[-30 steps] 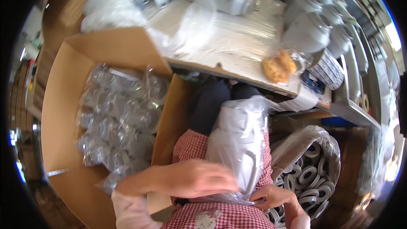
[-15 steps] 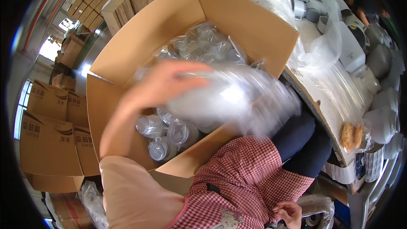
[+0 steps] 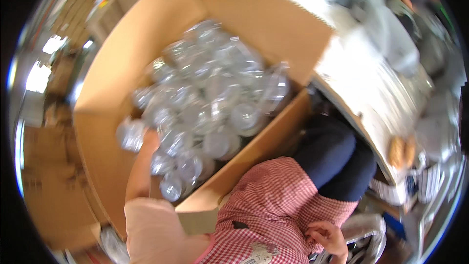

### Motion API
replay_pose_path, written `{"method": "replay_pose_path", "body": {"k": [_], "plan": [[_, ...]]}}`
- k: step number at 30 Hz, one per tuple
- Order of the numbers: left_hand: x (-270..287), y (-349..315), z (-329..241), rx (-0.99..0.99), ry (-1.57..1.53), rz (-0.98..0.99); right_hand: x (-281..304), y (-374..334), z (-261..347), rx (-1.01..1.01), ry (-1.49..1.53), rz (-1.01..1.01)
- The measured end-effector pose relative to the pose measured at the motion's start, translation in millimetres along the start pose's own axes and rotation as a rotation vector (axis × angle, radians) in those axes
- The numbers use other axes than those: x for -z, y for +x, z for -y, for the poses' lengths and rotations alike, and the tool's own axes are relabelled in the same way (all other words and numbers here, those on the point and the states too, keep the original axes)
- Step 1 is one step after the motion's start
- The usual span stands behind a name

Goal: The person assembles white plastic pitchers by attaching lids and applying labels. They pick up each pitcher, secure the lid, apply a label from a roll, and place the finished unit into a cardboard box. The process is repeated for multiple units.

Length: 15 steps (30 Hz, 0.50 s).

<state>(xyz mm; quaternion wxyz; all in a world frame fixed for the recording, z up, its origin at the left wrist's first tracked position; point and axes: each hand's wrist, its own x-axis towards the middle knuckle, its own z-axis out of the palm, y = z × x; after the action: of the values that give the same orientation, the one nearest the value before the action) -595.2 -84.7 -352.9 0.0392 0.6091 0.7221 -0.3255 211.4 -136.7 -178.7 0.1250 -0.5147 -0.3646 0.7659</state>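
Note:
A large cardboard box (image 3: 254, 5) stands before me, holding several clear plastic-wrapped containers (image 3: 215, 88) with round ends. Reaching down into its left part, my left hand (image 3: 151, 140) is against a wrapped container (image 3: 131, 135) near the left wall. Blur and the containers hide most of its fingers, so its grip cannot be made out. My right hand (image 3: 326, 236) rests by my lap, next to the red checked apron (image 3: 273, 190). Its fingers are loosely bent and apart, with nothing seen in them.
To the right is a worktable (image 3: 361, 93) with plastic film on it and grey-white parts (image 3: 395, 44) behind. A bread-like brown item (image 3: 401, 151) lies near its edge. Flattened or stacked cartons (image 3: 53, 176) stand at the left. The box's near wall (image 3: 244, 171) borders my legs.
My left hand has moved down and left into the box; the large clear-wrapped bundle it carried over the near wall is no longer in the air. My view has shifted; my right hand stays near my lap.

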Motion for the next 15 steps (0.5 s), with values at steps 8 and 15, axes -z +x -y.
{"method": "replay_pose_path", "body": {"k": [8,15], "plan": [[18.6,109.5,-14.9,-0.07,0.023,0.07,-0.3,8.2,7.5,0.13,-0.145,-0.009],[95.2,121.6,-46.8,-0.015,0.032,0.11,20.8,-11.3,20.1,0.342,-0.202,-0.263]]}}
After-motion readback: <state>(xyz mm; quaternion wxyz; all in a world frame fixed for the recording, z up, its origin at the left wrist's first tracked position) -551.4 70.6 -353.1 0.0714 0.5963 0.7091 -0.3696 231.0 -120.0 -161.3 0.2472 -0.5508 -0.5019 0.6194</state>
